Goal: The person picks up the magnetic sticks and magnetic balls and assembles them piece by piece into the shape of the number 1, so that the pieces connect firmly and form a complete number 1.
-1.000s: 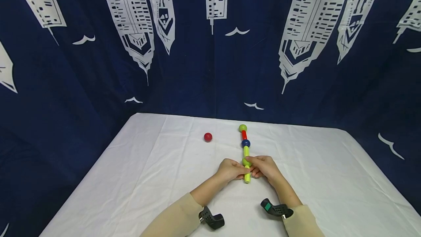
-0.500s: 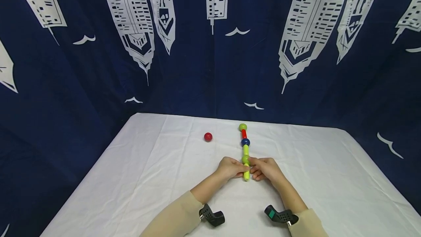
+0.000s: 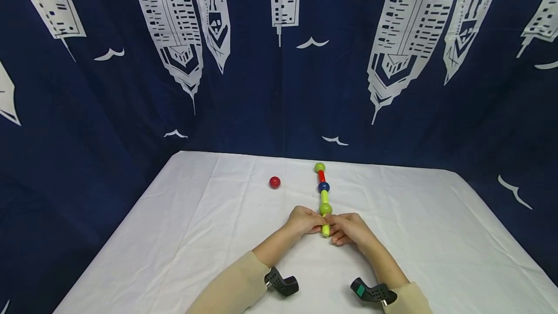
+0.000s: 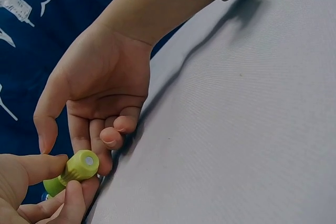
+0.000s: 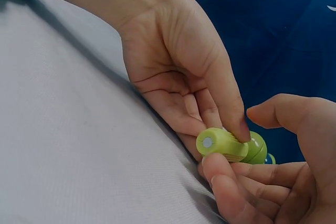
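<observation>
A straight chain of toy rods and balls points away from me on the white cloth. From the far end come a green ball [image 3: 320, 167], a red rod [image 3: 321, 176], a blue ball [image 3: 323, 186], a yellow-green rod [image 3: 324, 196], a second green ball [image 3: 325, 208] and the nearest yellow-green rod [image 5: 220, 144], with a silvery disc in its end. My right hand [image 3: 350, 229] pinches this nearest rod between thumb and fingers. My left hand [image 3: 301, 219] has its fingers against the rod's side and underneath, its thumb lifted off.
A loose red ball [image 3: 274, 182] lies left of the chain. The white-covered table [image 3: 209, 236] ends at a dark blue curtain [image 3: 261, 101] printed with white buildings. Black wrist devices [image 3: 283, 285] sit on both forearms.
My right hand has slid from the nearer green ball down onto the nearest rod, uncovering the ball. The chain has shifted slightly away from me. The left thumb now stands off the rod.
</observation>
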A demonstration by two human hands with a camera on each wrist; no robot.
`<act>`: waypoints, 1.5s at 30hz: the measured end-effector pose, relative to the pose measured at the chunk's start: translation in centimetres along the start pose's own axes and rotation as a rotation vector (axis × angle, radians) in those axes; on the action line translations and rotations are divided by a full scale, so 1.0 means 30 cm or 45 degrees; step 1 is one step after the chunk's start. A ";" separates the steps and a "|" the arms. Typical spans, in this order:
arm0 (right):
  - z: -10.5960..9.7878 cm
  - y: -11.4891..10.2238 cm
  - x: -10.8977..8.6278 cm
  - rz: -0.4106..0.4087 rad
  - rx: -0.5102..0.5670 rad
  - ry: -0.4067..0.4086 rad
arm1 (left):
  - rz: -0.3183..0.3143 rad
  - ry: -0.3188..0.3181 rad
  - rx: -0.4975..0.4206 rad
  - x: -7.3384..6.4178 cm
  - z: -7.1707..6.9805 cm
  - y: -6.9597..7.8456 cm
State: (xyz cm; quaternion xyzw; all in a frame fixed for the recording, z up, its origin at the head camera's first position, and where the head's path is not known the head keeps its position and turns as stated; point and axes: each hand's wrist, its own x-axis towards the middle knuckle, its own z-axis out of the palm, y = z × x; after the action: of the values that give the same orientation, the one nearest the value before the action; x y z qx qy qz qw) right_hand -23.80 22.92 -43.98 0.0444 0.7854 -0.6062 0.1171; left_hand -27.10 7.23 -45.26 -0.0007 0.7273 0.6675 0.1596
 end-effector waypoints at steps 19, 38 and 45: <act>-0.012 0.008 0.009 -0.040 0.126 -0.178 | -0.005 0.003 -0.016 0.013 0.002 0.004; -0.005 0.014 0.025 -0.014 0.168 -0.113 | 0.090 0.129 0.034 0.052 -0.166 0.023; -0.003 0.020 0.031 -0.005 0.161 -0.110 | 0.271 0.345 0.123 0.072 -0.289 0.041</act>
State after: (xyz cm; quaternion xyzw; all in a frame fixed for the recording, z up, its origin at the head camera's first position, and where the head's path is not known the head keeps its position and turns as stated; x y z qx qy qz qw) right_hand -24.58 23.11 -44.75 0.0241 0.7397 -0.6563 0.1466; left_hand -31.42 -0.61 -44.06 -0.0058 0.7694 0.6387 -0.0117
